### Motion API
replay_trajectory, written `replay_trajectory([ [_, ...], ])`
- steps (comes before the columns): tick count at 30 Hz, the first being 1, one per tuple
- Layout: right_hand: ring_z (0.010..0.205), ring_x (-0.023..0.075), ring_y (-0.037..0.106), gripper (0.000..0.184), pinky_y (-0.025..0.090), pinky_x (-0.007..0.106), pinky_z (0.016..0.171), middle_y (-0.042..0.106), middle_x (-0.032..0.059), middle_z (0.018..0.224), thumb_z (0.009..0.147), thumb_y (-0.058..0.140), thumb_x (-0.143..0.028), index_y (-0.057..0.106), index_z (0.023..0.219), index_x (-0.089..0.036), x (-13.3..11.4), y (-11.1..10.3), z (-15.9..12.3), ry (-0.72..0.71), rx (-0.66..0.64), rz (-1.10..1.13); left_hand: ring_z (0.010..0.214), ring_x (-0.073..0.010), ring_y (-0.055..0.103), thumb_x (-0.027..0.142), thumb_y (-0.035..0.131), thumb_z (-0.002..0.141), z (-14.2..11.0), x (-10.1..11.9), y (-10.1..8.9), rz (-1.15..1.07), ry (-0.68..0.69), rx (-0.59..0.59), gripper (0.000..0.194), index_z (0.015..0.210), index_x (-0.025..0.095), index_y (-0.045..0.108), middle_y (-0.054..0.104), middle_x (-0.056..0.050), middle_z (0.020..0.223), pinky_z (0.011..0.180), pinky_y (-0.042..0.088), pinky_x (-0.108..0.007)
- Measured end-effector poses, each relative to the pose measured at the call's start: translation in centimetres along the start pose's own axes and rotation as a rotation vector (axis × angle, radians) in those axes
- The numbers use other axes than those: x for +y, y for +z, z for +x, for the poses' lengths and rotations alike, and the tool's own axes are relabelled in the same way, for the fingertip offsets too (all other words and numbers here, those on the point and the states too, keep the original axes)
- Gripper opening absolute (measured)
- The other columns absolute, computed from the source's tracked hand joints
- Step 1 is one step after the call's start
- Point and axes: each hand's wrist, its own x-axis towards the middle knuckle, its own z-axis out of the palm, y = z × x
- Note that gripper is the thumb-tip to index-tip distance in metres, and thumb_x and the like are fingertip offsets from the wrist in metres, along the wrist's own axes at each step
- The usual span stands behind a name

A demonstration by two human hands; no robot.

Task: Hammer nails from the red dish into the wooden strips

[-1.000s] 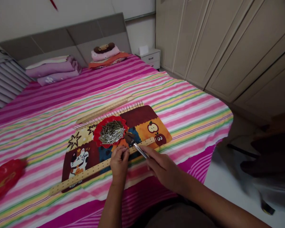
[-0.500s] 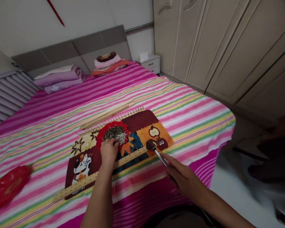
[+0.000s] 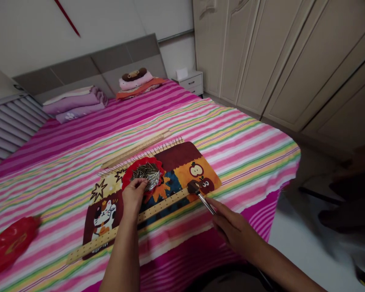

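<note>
My left hand point(image 3: 134, 196) is at the near edge of a red scalloped bowl point(image 3: 126, 178) full of metal nails point(image 3: 152, 174). Its thumb and fingers are pinched together over the nails; anything between the fingertips is too small to make out. My right hand point(image 3: 232, 223) is wrapped round the handle of a hammer point(image 3: 206, 203). The dark hammer head is down at the right end of a wooden strip point(image 3: 161, 205) with rows of small holes. Strip and bowl lie on a patterned mat point(image 3: 182, 156) with cat and apple pictures.
Behind the bowl lies a strip with a row of upright nails point(image 3: 140, 156), and beyond it more wooden strips point(image 3: 134, 149). A red plastic item point(image 3: 13, 243) lies at left on the striped bedspread point(image 3: 246, 154). Folded bedding point(image 3: 76, 103) and wardrobes point(image 3: 252, 52) stand farther off.
My left hand has drawn back slightly left from the middle of the nails to the bowl's near side, fingers still pinched. My right hand and the hammer have hardly moved.
</note>
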Motion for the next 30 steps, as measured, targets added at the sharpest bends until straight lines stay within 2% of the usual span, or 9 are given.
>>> replay_trajectory([
  [5, 0.047, 0.0104, 0.035, 0.051, 0.027, 0.022, 0.044, 0.04, -0.0061, 0.057, 0.092, 0.041, -0.028, 0.04, 0.142, -0.02, -0.3, 0.0, -0.2, -0.002, -0.007, -0.024, 0.071, -0.0132, 0.058, 0.042, 0.07, 0.057, -2.1, 1.1, -0.7, -0.257, -0.047, 0.02, 0.033, 0.078, 0.016, 0.068, 0.068, -0.002, 0.077, 0.068, 0.046, -0.025],
  [9, 0.048, 0.0105, 0.036, 0.051, 0.029, 0.022, 0.045, 0.039, -0.0063, 0.058, 0.092, 0.039, -0.026, 0.039, 0.143, -0.02, -0.6, 0.1, -0.4, -0.011, -0.009, -0.032, 0.063, -0.0099, 0.054, 0.041, 0.073, 0.053, -4.5, 1.6, -0.9, -0.314, -0.113, -0.032, 0.036, 0.077, 0.015, 0.067, 0.064, 0.001, 0.069, 0.062, 0.044, -0.022],
  [14, 0.05, 0.0112, 0.039, 0.052, 0.031, 0.022, 0.046, 0.041, -0.0059, 0.059, 0.091, 0.04, -0.026, 0.039, 0.142, -0.022, -0.6, 0.3, -0.5, 0.005, -0.005, -0.028, 0.054, -0.009, 0.051, 0.04, 0.075, 0.046, -6.7, 1.1, -0.1, -0.388, -0.24, -0.114, 0.036, 0.069, 0.015, 0.06, 0.06, 0.002, 0.06, 0.051, 0.041, -0.021],
  [17, 0.051, 0.0115, 0.04, 0.051, 0.031, 0.023, 0.048, 0.042, -0.0055, 0.059, 0.091, 0.04, -0.026, 0.041, 0.141, -0.022, -0.5, 0.4, -0.6, -0.005, -0.007, -0.036, 0.053, -0.0093, 0.052, 0.039, 0.076, 0.044, -7.2, 0.6, 0.6, -0.448, -0.286, -0.14, 0.038, 0.068, 0.016, 0.057, 0.059, 0.003, 0.058, 0.051, 0.042, -0.021],
  [20, 0.051, 0.0112, 0.039, 0.05, 0.031, 0.024, 0.049, 0.041, -0.0056, 0.059, 0.091, 0.04, -0.026, 0.042, 0.14, -0.021, -0.4, 0.5, -0.6, -0.009, -0.007, -0.044, 0.055, -0.0101, 0.055, 0.041, 0.076, 0.045, -7.4, -0.1, 1.0, -0.416, -0.266, -0.127, 0.037, 0.068, 0.017, 0.059, 0.06, 0.003, 0.06, 0.055, 0.044, -0.022],
  [26, 0.051, 0.0107, 0.037, 0.049, 0.03, 0.023, 0.048, 0.04, -0.006, 0.06, 0.091, 0.04, -0.024, 0.042, 0.14, -0.021, -0.5, 0.6, -0.7, -0.014, -0.012, -0.046, 0.06, -0.011, 0.056, 0.046, 0.071, 0.055, -7.4, -1.4, 0.8, -0.196, -0.234, -0.101, 0.034, 0.073, 0.017, 0.067, 0.065, 0.001, 0.066, 0.058, 0.043, -0.022],
  [30, 0.052, 0.0108, 0.039, 0.048, 0.031, 0.022, 0.047, 0.041, -0.005, 0.061, 0.091, 0.04, -0.025, 0.044, 0.139, -0.021, -0.4, 0.6, -0.6, -0.025, -0.013, -0.06, 0.059, -0.0117, 0.056, 0.045, 0.071, 0.057, -7.5, -1.8, 0.6, -0.167, -0.217, -0.072, 0.032, 0.073, 0.018, 0.069, 0.066, 0.001, 0.066, 0.057, 0.043, -0.022],
])
